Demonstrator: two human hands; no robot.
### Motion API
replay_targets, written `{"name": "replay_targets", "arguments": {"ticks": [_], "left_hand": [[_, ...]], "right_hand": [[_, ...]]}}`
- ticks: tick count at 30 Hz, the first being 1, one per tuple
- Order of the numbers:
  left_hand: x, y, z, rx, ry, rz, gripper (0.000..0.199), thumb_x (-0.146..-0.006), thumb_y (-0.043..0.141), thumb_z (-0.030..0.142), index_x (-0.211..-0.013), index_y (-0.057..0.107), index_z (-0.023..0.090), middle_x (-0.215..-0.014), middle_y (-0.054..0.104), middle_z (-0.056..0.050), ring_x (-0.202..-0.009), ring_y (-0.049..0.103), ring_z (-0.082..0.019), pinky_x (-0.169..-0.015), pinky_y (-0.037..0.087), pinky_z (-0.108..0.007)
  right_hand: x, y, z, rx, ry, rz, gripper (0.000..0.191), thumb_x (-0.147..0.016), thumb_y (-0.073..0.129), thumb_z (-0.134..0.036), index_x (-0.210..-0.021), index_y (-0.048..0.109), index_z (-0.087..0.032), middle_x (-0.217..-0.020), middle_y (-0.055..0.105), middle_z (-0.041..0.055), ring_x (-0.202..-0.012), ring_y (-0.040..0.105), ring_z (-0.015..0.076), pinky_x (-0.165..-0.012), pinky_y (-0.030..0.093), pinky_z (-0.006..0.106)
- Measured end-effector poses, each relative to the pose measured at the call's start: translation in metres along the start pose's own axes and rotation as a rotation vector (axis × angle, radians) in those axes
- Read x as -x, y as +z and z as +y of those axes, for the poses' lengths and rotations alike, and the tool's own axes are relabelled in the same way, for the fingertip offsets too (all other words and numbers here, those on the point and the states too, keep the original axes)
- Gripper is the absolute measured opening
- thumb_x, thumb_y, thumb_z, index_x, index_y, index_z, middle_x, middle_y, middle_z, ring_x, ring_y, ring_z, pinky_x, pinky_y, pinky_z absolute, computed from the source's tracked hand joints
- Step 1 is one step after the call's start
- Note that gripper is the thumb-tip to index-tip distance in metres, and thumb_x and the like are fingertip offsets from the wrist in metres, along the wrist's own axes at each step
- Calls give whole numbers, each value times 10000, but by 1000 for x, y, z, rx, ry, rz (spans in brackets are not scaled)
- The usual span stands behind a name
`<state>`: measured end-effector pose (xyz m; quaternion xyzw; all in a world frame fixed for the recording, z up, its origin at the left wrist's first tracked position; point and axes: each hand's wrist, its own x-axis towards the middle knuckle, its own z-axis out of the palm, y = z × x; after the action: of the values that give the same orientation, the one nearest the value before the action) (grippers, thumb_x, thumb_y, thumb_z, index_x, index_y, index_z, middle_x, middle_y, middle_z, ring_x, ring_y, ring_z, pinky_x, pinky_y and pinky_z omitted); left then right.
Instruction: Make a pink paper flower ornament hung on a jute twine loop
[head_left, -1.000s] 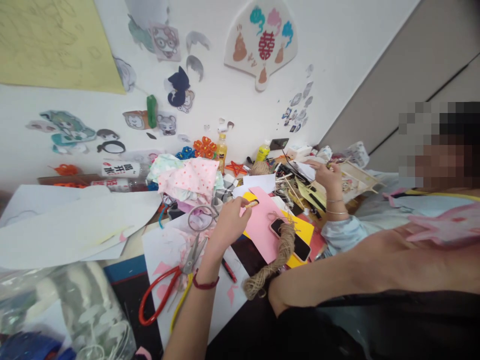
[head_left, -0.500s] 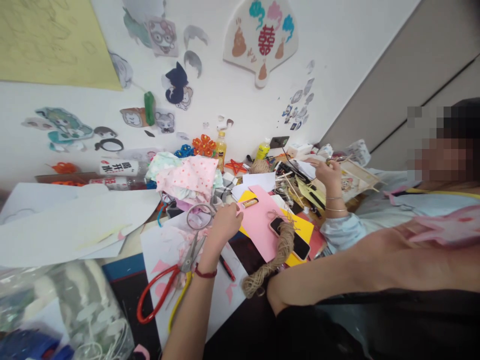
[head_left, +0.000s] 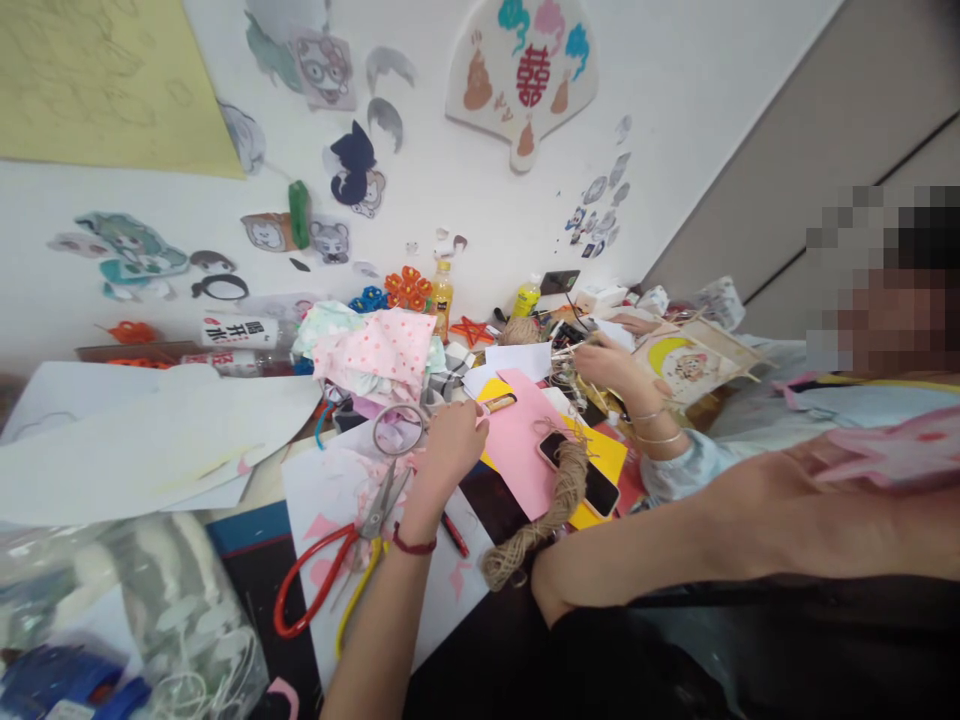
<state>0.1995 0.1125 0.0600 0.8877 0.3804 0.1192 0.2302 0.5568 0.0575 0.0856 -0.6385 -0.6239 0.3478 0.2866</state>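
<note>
My left hand (head_left: 454, 440), with a red cord round its wrist, is closed beside a small yellow-and-black tube (head_left: 499, 403). Its fingertips are small and partly hidden, so what they hold cannot be made out. Below it lie scissors (head_left: 373, 530) with one red and one yellow handle, blades open, and a red-and-black pen (head_left: 454, 535). A roll of tape (head_left: 399, 430) stands left of the hand. My right forearm stretches to the right edge; my right hand (head_left: 817, 490) is blurred there beside a pink piece with red marks (head_left: 900, 445), its fingers hidden.
Pink paper (head_left: 517, 450), a phone (head_left: 600, 490) and a twine bundle (head_left: 551, 520) lie mid-table. A person at the right reaches a hand (head_left: 619, 375) over the clutter by a wooden-framed picture (head_left: 694, 365). Bottles (head_left: 441, 300) stand near the wall; a plastic bag (head_left: 180, 600) is lower left.
The other person's hand has moved left and slightly down over the clutter, uncovering more of the framed picture. My left hand has shifted slightly right, still closed.
</note>
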Motion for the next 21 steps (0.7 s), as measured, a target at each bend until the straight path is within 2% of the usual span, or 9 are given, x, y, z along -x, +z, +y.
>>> {"name": "replay_targets", "arguments": {"ticks": [3, 7, 9, 11, 14, 16, 18, 19, 21], "left_hand": [[3, 2, 10, -1, -6, 34, 304, -983, 599, 354, -1201, 641, 147, -1204, 677, -92, -1117, 656, -222, -991, 544, -465], [10, 2, 10, -74, -118, 79, 255, -1019, 466, 212, -1147, 665, 116, -1111, 713, -127, -1091, 674, -231, -968, 537, -409], [14, -2, 2, -129, -180, 94, 286, -1026, 416, 193, -1094, 680, 107, -1066, 719, -145, -1079, 678, -254, -942, 539, -422], [18, -6, -6, -179, -220, 86, 265, -1030, 455, 251, -1058, 681, 115, -1030, 717, -122, -1031, 685, -245, -905, 555, -433], [23, -5, -11, -226, -215, 41, 246, -991, 581, 349, -1050, 671, 128, -1015, 706, -66, -963, 685, -192, -881, 573, -408], [25, 2, -7, -249, -194, 31, 224, -1004, 546, 308, -1045, 678, 132, -995, 711, -74, -944, 691, -198, -852, 571, -388], [25, 11, 1, -274, -179, 50, 269, -1025, 436, 228, -1047, 686, 130, -981, 716, -120, -944, 701, -239, -810, 558, -382], [24, 17, 7, -287, -168, 62, 301, -1024, 397, 203, -1051, 687, 128, -985, 714, -143, -950, 702, -258, -797, 550, -381], [21, 27, 18, -306, -130, 78, 315, -1016, 379, 183, -1047, 687, 124, -998, 707, -165, -982, 695, -276, -809, 541, -380]], "right_hand": [[-21, 53, 2, 71, -179, -231, 374, -971, 608, -396, -1284, 605, -192, -1308, 627, 109, -1109, 648, 226, -927, 584, 451], [-38, 119, 1, 134, -431, -503, 370, -971, 614, -379, -1285, 602, -184, -1308, 626, 105, -1111, 651, 224, -938, 576, 448], [-42, 137, -1, 158, -548, -603, 345, -979, 601, -375, -1271, 612, -192, -1320, 623, 105, -1123, 646, 221, -957, 568, 452], [-44, 142, -5, 171, -633, -666, 336, -972, 611, -393, -1246, 650, -202, -1328, 647, 107, -1195, 632, 234, -1049, 521, 480], [-41, 125, -12, 167, -674, -691, 350, -902, 688, -481, -1144, 758, -237, -1266, 734, 97, -1267, 632, 216, -1185, 416, 403], [-30, 97, -16, 165, -634, -639, 379, -857, 718, -532, -1078, 793, -233, -1200, 768, 93, -1207, 678, 204, -1139, 465, 360], [-7, 61, -15, 173, -545, -505, 380, -869, 695, -536, -1059, 800, -225, -1149, 783, 97, -1158, 702, 190, -1085, 505, 349], [8, 42, -12, 178, -488, -396, 391, -881, 674, -536, -1059, 797, -211, -1147, 781, 108, -1141, 705, 183, -1064, 513, 345], [44, 7, -4, 181, -365, -152, 450, -921, 595, -556, -1047, 783, -168, -1108, 778, 141, -1038, 728, 169, -926, 565, 320]]}}
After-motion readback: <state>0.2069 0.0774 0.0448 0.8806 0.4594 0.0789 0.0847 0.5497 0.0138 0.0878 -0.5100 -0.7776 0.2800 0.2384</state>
